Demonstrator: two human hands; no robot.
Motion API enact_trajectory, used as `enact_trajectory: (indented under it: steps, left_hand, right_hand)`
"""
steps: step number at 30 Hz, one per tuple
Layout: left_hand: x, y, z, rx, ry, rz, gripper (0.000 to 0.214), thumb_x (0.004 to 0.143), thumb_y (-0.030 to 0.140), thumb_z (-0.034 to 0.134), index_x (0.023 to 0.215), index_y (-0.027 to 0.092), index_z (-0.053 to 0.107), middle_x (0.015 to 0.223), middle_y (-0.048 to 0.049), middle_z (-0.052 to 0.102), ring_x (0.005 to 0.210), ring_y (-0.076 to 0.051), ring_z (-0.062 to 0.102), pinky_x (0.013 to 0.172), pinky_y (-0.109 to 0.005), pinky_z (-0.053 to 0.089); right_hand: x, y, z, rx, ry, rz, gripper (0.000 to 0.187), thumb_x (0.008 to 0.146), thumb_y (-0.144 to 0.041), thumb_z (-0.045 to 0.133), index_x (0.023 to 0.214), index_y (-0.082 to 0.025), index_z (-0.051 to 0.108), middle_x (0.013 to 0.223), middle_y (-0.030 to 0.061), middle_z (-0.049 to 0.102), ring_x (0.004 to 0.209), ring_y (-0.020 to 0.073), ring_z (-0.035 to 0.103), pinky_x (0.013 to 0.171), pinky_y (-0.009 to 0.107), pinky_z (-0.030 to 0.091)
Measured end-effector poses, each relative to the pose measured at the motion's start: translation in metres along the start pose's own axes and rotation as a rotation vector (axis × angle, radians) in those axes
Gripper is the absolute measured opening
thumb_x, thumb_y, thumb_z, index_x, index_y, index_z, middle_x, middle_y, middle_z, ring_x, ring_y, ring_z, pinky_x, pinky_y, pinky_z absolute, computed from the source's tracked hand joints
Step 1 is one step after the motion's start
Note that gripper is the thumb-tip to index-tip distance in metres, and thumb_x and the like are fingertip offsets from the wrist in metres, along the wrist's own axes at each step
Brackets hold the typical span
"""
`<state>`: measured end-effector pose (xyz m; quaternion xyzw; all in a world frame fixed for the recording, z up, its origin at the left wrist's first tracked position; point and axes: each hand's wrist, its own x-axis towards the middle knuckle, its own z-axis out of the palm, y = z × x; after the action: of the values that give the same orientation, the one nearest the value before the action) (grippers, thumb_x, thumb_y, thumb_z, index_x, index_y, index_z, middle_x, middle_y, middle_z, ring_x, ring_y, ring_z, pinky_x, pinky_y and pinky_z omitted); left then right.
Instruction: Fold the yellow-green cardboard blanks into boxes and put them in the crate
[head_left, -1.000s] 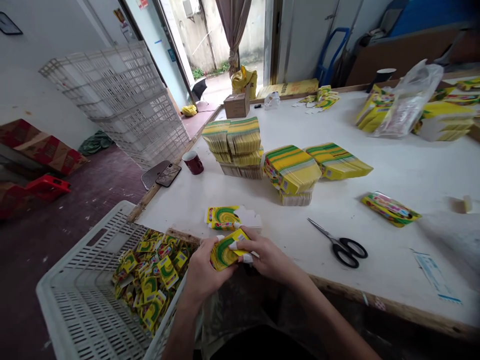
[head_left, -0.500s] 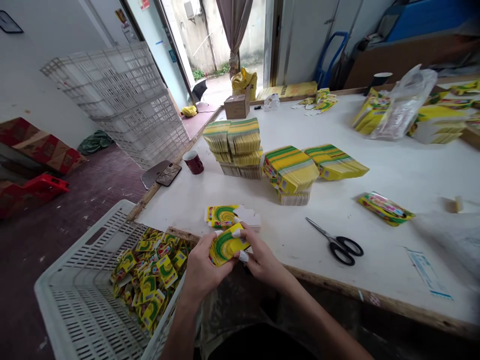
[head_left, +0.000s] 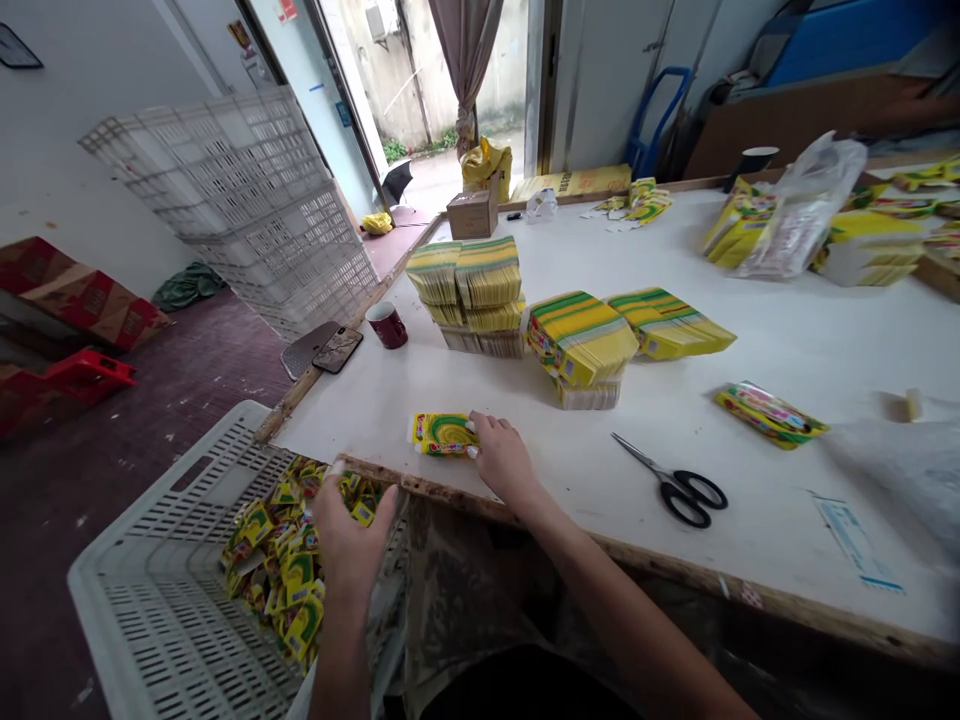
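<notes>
My left hand (head_left: 349, 530) is over the near rim of the white crate (head_left: 180, 600), fingers apart and holding nothing. Below and beyond it lies a heap of small folded yellow-green boxes (head_left: 300, 590) inside the crate. On the table, my right hand (head_left: 504, 455) has its thumb and fingers around the right end of a flat yellow-green box (head_left: 442, 434). White wraps cover some of the fingertips. The box's right end is hidden behind the fingers.
Stacks of flat yellow cartons (head_left: 581, 340) stand mid-table. Black-handled scissors (head_left: 679, 490) lie to the right, near a filled yellow pack (head_left: 771, 415). A dark red mug (head_left: 386, 325) and a phone (head_left: 337, 348) are near the left edge. Tall white crates (head_left: 247, 200) stand behind.
The small box held between both hands has left them. My left hand has moved left over the crate and opened; my right hand has moved onto the box on the table.
</notes>
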<state>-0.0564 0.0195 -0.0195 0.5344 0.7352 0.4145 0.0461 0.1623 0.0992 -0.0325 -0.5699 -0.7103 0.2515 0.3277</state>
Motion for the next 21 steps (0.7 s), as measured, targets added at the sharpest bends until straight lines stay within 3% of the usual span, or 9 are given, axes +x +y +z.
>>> enact_trajectory:
  steps: [3,8,13,15,18,21]
  left_hand:
    - [-0.013,0.006,0.02,-0.115,-0.166,-0.051,0.063,0.072,0.048,0.067,0.124,0.017,0.049,0.125,-0.0153,0.054,0.119,-0.032,0.05,0.098,-0.049,0.043]
    - [-0.026,0.02,0.039,-0.464,-0.271,-0.212,0.061,0.071,0.043,0.072,0.123,0.021,0.049,0.128,-0.0133,0.055,0.119,-0.027,0.051,0.101,-0.045,0.041]
    - [-0.03,0.046,0.044,-1.057,-0.169,-0.346,0.068,0.067,0.054,0.073,0.123,0.023,0.049,0.124,-0.0108,0.056,0.116,-0.025,0.054,0.095,-0.038,0.046]
    - [-0.029,0.061,0.042,-1.263,-0.129,-0.4,0.064,0.068,0.063,0.066,0.115,0.022,0.056,0.113,-0.0097,0.062,0.108,-0.025,0.058,0.091,-0.037,0.049]
    - [-0.023,0.08,0.036,-1.435,-0.046,-0.464,0.054,0.071,0.067,0.058,0.092,0.018,0.062,0.083,-0.004,0.062,0.081,-0.019,0.062,0.078,-0.031,0.053]
    - [-0.019,0.088,0.033,-1.439,0.054,-0.487,0.051,0.074,0.07,0.052,0.074,0.019,0.056,0.065,0.0016,0.051,0.061,-0.012,0.053,0.063,-0.024,0.05]
  right_hand:
    - [0.001,-0.002,0.011,-0.003,-0.014,0.007,0.041,0.074,0.004,0.046,0.108,-0.014,0.057,0.105,0.0173,0.064,0.1,0.0297,0.055,0.09,0.047,0.04]
    - [-0.003,-0.001,0.008,0.119,0.012,0.018,0.042,0.071,0.002,0.051,0.108,-0.017,0.049,0.101,0.0109,0.061,0.092,0.0239,0.056,0.085,0.04,0.044]
    - [-0.027,-0.016,0.009,0.412,-0.058,-0.015,0.047,0.074,-0.007,0.057,0.114,-0.022,0.037,0.086,-0.0012,0.056,0.071,0.0131,0.056,0.065,0.024,0.049]
    - [-0.041,-0.028,0.009,0.732,-0.183,-0.035,0.048,0.073,-0.008,0.057,0.114,-0.023,0.039,0.085,-0.0021,0.054,0.071,0.0121,0.056,0.063,0.023,0.048]
    - [-0.059,-0.044,0.007,0.971,-0.325,-0.011,0.048,0.074,-0.011,0.06,0.117,-0.022,0.041,0.085,-0.0023,0.053,0.07,0.0117,0.054,0.064,0.025,0.047]
    - [-0.068,-0.051,0.005,0.927,-0.347,-0.057,0.056,0.071,-0.013,0.067,0.121,-0.023,0.043,0.085,-0.0027,0.054,0.074,0.0132,0.052,0.07,0.027,0.045]
